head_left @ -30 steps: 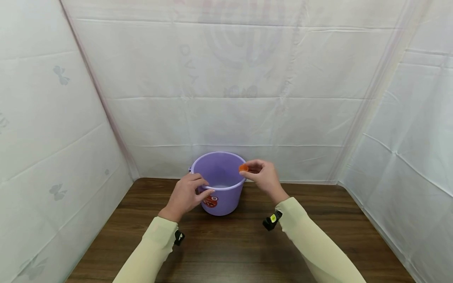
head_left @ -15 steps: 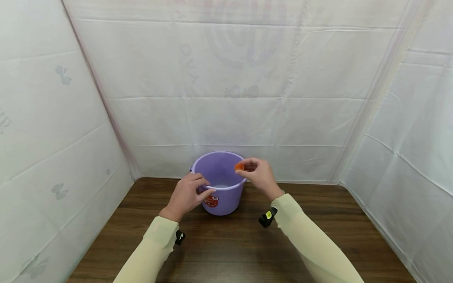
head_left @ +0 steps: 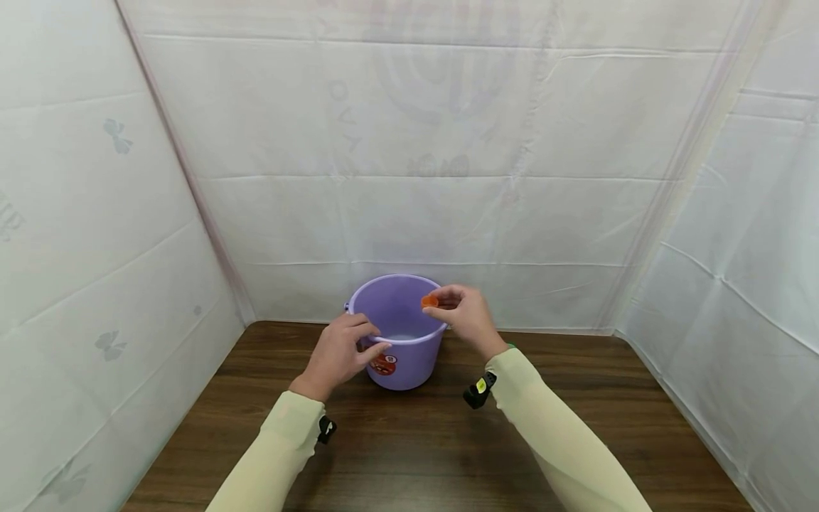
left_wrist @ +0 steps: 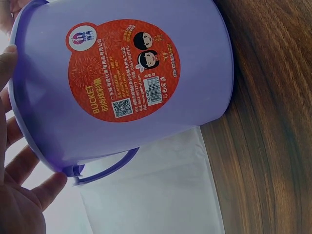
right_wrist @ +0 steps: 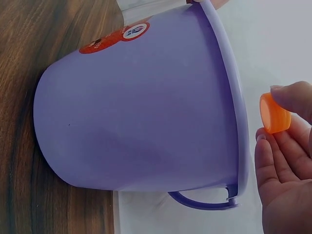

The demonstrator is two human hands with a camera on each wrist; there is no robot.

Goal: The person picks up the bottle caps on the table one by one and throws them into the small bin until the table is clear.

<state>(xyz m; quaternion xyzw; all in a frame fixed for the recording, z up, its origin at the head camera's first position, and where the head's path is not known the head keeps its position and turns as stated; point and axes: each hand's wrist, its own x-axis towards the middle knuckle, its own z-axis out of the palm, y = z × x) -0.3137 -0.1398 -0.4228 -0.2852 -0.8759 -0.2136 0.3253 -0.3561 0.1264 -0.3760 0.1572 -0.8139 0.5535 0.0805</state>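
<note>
A purple plastic bucket with a red label stands upright on the wooden table. My left hand grips its near left rim, thumb outside and fingers over the edge. Between thumb and fingertips, my right hand pinches a small orange bottle cap. In the head view the cap overlaps the bucket's right inner wall, at rim height. The right wrist view has it just above the rim. Part of the bucket's bottom inside shows pale; the rest is hidden.
White cloth walls enclose the back and both sides, the back one close behind the bucket. Dark brown tabletop reaches toward me between the forearms. The bucket's handle hangs down at the rim.
My right hand has moved a little left, bringing the orange bottle cap from the bucket's right rim to over its opening. The left hand stays on the rim.
</note>
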